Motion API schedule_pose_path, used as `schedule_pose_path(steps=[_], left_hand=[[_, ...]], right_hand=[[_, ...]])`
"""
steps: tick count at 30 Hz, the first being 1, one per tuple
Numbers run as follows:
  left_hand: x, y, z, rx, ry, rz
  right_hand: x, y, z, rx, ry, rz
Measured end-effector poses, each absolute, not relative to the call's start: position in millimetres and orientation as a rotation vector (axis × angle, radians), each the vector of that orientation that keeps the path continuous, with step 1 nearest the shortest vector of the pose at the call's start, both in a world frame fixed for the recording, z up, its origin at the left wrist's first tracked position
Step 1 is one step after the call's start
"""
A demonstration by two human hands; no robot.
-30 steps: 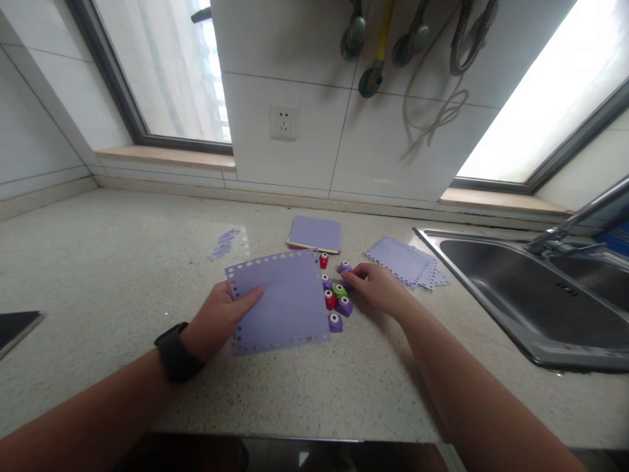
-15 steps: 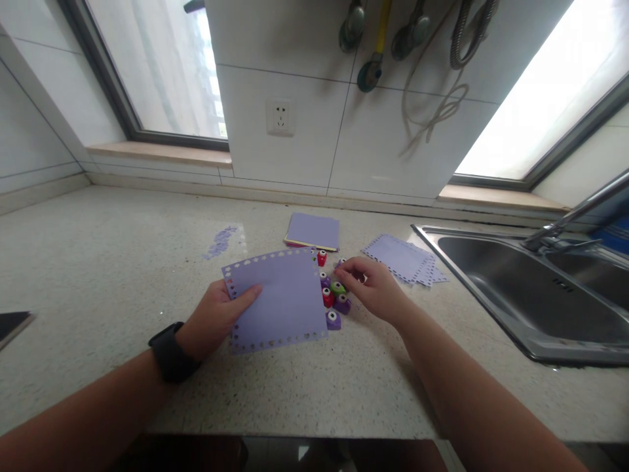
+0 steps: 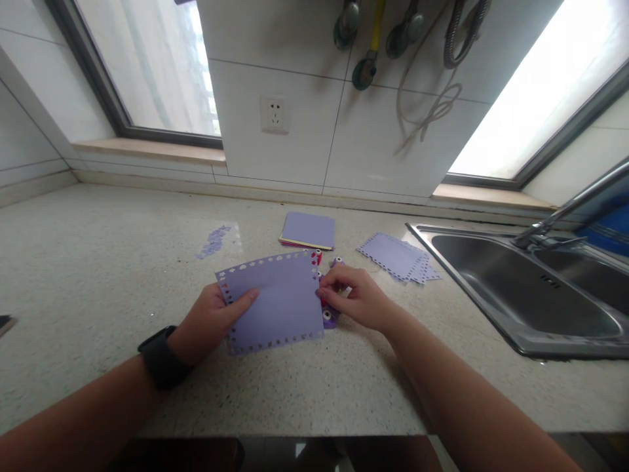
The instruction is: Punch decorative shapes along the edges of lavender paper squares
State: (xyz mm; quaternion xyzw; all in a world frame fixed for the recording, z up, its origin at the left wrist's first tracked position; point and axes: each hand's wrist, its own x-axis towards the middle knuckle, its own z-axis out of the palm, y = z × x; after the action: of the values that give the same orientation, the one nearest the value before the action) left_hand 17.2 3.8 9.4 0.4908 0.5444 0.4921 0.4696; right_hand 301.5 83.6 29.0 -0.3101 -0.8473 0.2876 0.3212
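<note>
My left hand (image 3: 209, 321), with a dark watch on its wrist, grips the left edge of a purple sheet of paper (image 3: 275, 301), thumb on top. Small shaped holes run along the sheet's top, left and bottom edges and part of its right edge. My right hand (image 3: 356, 298) is closed in a pinch at the middle of the sheet's right edge. Beneath and beside that hand lie several small craft punches; a purple punch (image 3: 328, 319), a red punch (image 3: 319, 256) and another purple punch (image 3: 338, 261) show, the others mostly covered.
Behind the sheet lies a stack of paper (image 3: 309, 229). Punched purple sheets (image 3: 393, 255) fan out at the right, beside the steel sink (image 3: 491, 288). Purple paper scraps (image 3: 215, 241) sit at the left. A wall socket (image 3: 275, 115) is above the counter (image 3: 122, 262).
My right hand has moved left and slightly down, from beside a purple punch to the sheet's right edge, covering several punches. The left hand still holds the sheet. The view has shifted slightly.
</note>
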Motion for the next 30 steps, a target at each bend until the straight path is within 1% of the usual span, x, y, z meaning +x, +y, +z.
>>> schedule_pose_path(steps=[14,23,30], left_hand=[[13.3,4.8,7.2,1.245,1.253,1.151],[12.3,8.8,5.6,1.269,1.214,1.058],[10.1,8.6,4.8,1.295,1.213,0.922]], right_hand=[[302.5,85.8,22.6,-0.843,-2.117,0.829],[303.2,88.6,21.0,-0.884,-2.02,0.919],[302.3,93.2,15.5,-0.927,-1.913,0.998]])
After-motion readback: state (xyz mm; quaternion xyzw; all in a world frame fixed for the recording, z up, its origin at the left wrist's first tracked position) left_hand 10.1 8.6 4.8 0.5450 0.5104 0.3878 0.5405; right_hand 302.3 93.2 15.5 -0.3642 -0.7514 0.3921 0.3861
